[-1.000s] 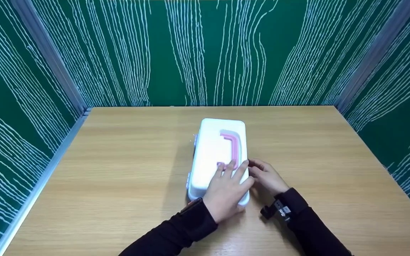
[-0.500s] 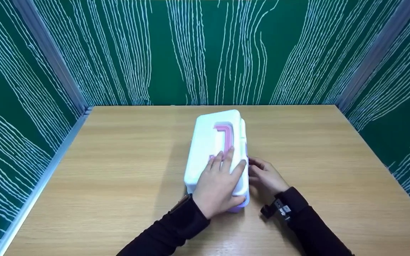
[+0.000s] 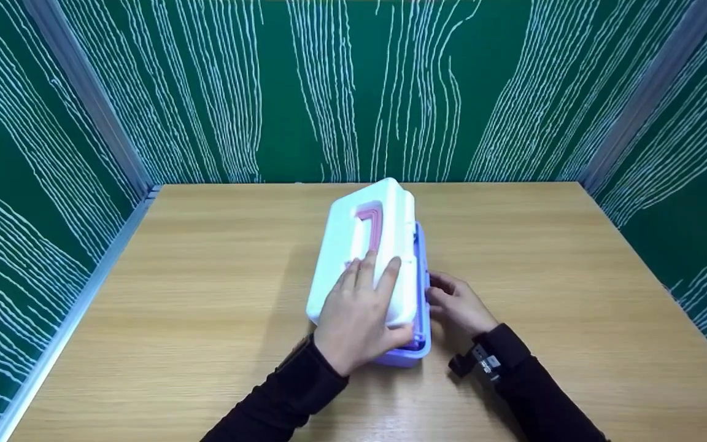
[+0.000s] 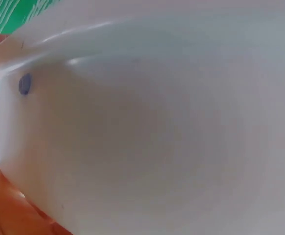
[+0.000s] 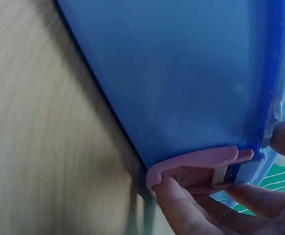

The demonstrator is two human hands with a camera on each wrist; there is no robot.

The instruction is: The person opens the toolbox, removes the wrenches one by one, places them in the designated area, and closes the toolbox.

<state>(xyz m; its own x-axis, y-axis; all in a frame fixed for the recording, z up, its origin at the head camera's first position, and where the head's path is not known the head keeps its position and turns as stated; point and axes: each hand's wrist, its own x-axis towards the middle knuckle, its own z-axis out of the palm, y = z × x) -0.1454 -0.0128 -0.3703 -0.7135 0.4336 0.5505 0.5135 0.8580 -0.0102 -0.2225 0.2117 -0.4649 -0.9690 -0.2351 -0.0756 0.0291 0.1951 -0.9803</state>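
Note:
A plastic carry case has a white lid (image 3: 341, 245) with a pink handle (image 3: 369, 224) set into its top and a blue-purple base (image 3: 421, 344). The lid stands tilted up on its right side, with a gap above the base. My left hand (image 3: 353, 325) grips the lid, fingers spread over its top and thumb at its near right edge. In the left wrist view the white lid (image 4: 157, 137) fills most of the picture. At the base's right side, my right hand (image 3: 461, 307) holds a pink latch (image 5: 196, 164), its fingers curled at it. The case's contents are mostly hidden.
The case stands on a light wooden table (image 3: 224, 258). Green panels (image 3: 378, 92) with white wavy lines rise behind and at both sides, joined by grey posts (image 3: 86, 92). A small dark device (image 3: 479, 361) sits on the right wrist.
My left hand has moved left with the lid, whose right side has risen from the base. The blue-purple rim and a gap now show. My right hand has stayed in place.

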